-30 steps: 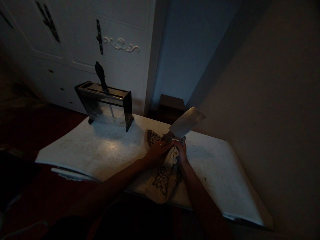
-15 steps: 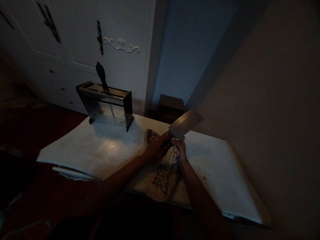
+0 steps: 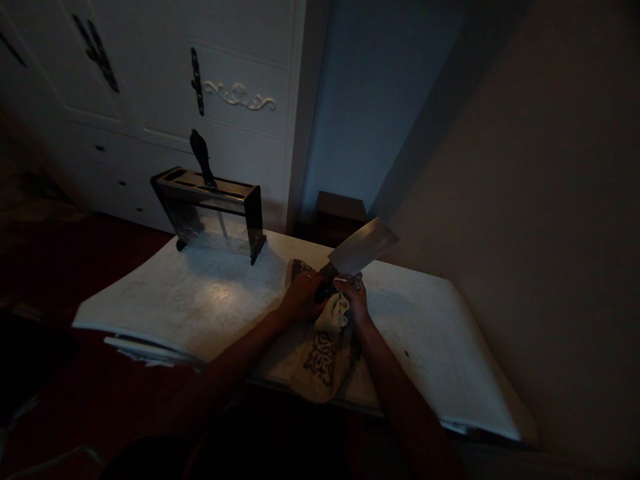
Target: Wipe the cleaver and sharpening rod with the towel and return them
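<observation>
Slightly lower and further left than before, the cleaver (image 3: 364, 245) angles up toward the far right above the table (image 3: 200, 300). The left hand (image 3: 300, 297) clasps its dark handle. The right hand (image 3: 354, 301) clenches the patterned towel (image 3: 325, 350) against the blade's base. A knife block (image 3: 213, 213) stands far left.

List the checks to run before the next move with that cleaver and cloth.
1. Left hand gripping the cleaver at its handle: ok.
2. Right hand holding the cloth at the blade's base: ok.
3. Blade angled up and away from the body: ok.
4. Fingers off the cutting edge: cannot tell, too dark.
5. Cloth wholly on the table: not ok, its end hangs over the near edge.
6. Knife block upright at the table's far side: ok, one knife stands in it.
</observation>
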Available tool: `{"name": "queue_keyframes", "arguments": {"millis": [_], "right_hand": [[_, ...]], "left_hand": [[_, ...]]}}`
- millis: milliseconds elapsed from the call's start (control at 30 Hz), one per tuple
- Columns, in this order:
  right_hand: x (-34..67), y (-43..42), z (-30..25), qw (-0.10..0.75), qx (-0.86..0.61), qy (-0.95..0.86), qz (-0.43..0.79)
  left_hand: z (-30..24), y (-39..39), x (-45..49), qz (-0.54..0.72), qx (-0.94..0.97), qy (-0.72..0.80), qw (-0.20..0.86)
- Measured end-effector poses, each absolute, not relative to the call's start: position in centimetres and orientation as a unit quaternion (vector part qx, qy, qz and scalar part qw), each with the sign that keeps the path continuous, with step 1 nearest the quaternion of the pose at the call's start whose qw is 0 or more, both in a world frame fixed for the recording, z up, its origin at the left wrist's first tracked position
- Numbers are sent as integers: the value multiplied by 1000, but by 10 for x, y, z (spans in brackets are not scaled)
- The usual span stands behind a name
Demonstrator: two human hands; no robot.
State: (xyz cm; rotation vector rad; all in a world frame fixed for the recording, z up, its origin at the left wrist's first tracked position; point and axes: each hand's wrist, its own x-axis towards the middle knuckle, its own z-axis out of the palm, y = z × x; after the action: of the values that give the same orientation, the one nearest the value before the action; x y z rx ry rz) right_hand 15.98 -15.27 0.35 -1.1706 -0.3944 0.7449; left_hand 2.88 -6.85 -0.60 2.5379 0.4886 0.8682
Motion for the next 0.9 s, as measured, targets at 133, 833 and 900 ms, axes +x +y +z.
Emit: {"name": "queue_keyframes", "arguments": {"millis": [133, 833, 900], "right_hand": [[160, -152, 2, 755, -527, -190, 340], [175, -153, -9, 773, -527, -170, 309], [177, -153, -11, 772, -527, -180, 307]], "left_hand": [[-5, -65, 27, 297, 913, 191, 206], [-1, -53, 10, 339, 916, 118, 178], [-2, -53, 7, 362, 909, 116, 168]]}}
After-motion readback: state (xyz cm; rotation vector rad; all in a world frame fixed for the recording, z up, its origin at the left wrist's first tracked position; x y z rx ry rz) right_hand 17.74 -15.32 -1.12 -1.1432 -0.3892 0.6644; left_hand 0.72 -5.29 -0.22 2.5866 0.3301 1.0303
